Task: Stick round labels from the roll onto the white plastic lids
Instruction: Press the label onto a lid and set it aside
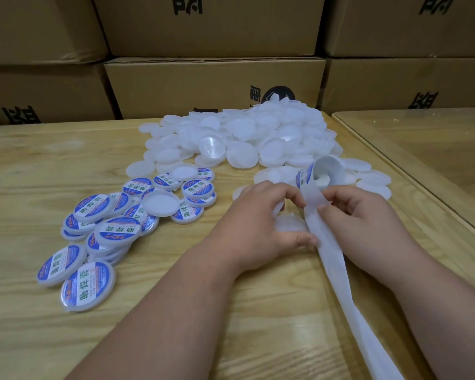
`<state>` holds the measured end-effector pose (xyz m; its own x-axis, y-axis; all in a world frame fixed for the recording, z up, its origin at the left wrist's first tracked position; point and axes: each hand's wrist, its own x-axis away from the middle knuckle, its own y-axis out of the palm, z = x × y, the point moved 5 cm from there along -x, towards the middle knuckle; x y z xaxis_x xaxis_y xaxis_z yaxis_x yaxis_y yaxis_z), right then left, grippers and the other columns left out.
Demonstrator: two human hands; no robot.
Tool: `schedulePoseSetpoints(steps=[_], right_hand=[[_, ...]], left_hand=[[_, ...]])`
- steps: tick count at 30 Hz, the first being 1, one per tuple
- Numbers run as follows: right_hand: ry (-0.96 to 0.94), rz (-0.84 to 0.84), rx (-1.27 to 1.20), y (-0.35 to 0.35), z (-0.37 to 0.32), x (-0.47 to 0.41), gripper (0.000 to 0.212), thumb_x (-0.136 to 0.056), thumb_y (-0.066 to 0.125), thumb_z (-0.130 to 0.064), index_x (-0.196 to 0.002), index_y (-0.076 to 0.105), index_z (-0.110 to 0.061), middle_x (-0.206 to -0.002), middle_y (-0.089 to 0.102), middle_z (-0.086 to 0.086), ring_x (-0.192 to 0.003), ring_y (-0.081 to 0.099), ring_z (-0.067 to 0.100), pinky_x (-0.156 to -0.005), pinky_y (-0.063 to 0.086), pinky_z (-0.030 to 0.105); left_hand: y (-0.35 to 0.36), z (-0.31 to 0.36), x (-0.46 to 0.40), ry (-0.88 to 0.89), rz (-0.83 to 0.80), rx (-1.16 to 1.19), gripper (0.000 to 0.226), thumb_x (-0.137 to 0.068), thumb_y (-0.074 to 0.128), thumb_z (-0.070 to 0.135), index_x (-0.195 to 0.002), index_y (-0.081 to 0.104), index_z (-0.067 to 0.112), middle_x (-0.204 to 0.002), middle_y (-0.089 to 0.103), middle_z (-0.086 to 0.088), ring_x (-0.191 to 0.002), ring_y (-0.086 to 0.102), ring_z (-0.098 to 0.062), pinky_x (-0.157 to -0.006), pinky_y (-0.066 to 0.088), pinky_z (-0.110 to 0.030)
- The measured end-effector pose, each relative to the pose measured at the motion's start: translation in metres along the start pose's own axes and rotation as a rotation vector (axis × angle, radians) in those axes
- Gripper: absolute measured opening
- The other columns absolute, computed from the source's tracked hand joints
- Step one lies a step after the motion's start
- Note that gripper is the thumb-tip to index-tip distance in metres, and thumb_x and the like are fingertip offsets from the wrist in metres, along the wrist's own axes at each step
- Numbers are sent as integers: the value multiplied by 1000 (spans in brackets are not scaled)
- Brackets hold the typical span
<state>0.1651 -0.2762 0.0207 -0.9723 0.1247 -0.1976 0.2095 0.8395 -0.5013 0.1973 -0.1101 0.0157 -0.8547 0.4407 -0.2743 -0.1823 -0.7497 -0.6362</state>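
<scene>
A roll (322, 172) of round blue-and-white labels sits right of centre in the frame, on a wooden table (39, 165), its hollow core facing the camera. From it a pale, translucent backing strip (329, 259) runs as a long band down towards the lower right corner, its long axis slanting from centre to bottom right. Behind the roll, in the upper middle, lies a large heap of plain white lids (244, 135). At left of centre is a smaller, overlapping pile of labelled lids (104, 229), each with a blue ring and green characters. The left hand (261, 229) is curled, its fingertips and thumb pinching the strip's left edge, over a plain lid (290, 223) lying flat beneath it. The right hand (359, 223) is also curled, fingers pinching the strip's right edge just below the roll. Brown cardboard boxes (211, 83) are stacked across the top of the frame.
</scene>
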Motion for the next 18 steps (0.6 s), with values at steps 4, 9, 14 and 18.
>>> schedulePoseSetpoints(steps=[4, 9, 14, 18], right_hand=[[99, 12, 47, -6, 4, -1, 36, -94, 57, -28, -61, 51, -17, -49, 41, -9, -45, 37, 7, -48, 32, 26], [159, -61, 111, -7, 3, 2, 34, -90, 57, -24, -70, 44, -1, -56, 35, -2, -49, 31, 14, -40, 23, 21], [189, -94, 143, -7, -1, 4, 36, -85, 60, -23, -59, 38, -9, -52, 29, -5, -46, 26, 13, -38, 21, 20], [193, -108, 161, -9, -2, 6, 43, -86, 64, -23, -54, 37, -16, -50, 29, -5, -44, 26, 10, -36, 20, 18]], left_hand=[[-1, 1, 0, 12, 26, -31, 42, -73, 87, 38, -99, 56, 48, -96, 49, 19, -98, 47, -5, -82, 34, -14], [-4, -3, 0, 23, 122, 23, 20, -92, 68, 24, -101, 60, 40, -103, 56, 8, -97, 52, -4, -87, 46, -25], [-1, -2, 0, 37, 69, 3, 23, -87, 76, 31, -108, 68, 37, -99, 55, 18, -99, 53, 0, -87, 42, -14], [4, -3, 0, 8, -18, -55, 38, -75, 85, 42, -108, 66, 44, -97, 52, 20, -101, 48, -3, -89, 37, -16]])
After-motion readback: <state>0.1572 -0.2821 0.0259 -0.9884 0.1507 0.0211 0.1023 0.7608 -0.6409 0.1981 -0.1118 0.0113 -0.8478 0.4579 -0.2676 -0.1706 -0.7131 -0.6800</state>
